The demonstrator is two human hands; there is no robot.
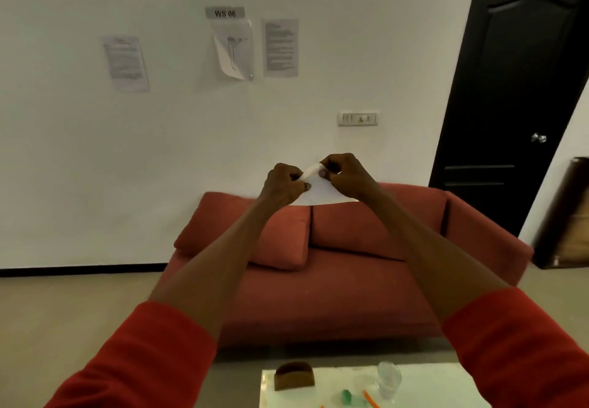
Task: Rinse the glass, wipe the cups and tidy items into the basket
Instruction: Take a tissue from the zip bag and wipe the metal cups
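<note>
Fingers [304, 184] of the left hand [283, 186] pinched one edge of a white cloth [318, 189], and the right hand [345, 173] pinched the other, raised before a red sofa [334, 280]. Below, on the white worktop [424, 385], sat a brown holder [294, 375], a green item [347, 396] and a clear glass [388, 380].

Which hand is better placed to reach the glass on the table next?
Right, probably. The glass stands under the right arm; both the left hand and right hand pinch the white tissue.
</note>
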